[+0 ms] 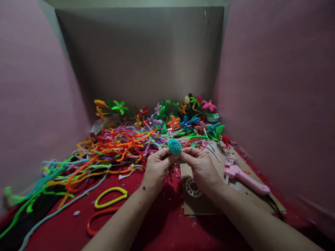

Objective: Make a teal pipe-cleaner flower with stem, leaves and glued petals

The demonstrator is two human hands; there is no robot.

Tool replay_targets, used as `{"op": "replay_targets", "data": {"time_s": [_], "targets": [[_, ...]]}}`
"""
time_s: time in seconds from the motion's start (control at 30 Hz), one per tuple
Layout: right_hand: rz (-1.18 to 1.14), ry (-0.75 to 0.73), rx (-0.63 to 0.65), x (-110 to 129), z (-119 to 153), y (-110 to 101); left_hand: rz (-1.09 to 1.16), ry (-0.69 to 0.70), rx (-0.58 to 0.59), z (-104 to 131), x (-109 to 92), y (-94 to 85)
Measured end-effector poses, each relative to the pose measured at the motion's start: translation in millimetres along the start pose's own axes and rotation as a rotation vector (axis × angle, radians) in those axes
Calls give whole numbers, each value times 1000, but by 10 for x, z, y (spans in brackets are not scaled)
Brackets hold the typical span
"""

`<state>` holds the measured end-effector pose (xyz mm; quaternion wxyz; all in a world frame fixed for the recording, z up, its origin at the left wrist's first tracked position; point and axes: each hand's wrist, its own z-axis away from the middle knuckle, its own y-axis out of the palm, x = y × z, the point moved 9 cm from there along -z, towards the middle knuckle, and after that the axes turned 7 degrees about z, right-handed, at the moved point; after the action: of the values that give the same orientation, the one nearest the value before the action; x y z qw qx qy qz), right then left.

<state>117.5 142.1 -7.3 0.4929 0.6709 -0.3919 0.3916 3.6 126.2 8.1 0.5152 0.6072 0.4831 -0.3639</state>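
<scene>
A teal fuzzy pipe-cleaner bud (174,146) is held up in the middle of the head view. My left hand (158,169) pinches it from the left, thumb and fingertips at its lower edge. From the other side my right hand (202,167) is closed at its lower right, with fingertips pressed together. Whether a stem runs down between the fingers is hidden. Behind the bud spreads a tangled heap of colourful pipe cleaners (123,141). Below my right hand lies a white ring with holes (194,187) on a brown board (202,207).
A pink glue gun (247,179) with a dark cord rests on the board at right. Scissors with yellow and red handles (111,197) lie on the red cloth (154,223) at left. Several pipe-cleaner flowers (186,123) stand at the back. Pink walls (277,87) rise on both sides.
</scene>
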Motion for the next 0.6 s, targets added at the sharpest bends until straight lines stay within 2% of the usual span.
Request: {"op": "replay_targets", "data": {"time_s": [0.13, 0.27, 0.43, 0.6], "targets": [[50, -24, 19, 11, -15, -9, -11, 12, 18, -7, 7, -24], [45, -25, 66, 7, -12, 20, 12, -90, 72, -39, 90, -45], [96, -17, 151, 23, -4, 62, 102, -198, 133, -45, 101, -36], [232, -16, 211, 71, -20, 70, 39, -193, 186, -38, 47, -25]]}}
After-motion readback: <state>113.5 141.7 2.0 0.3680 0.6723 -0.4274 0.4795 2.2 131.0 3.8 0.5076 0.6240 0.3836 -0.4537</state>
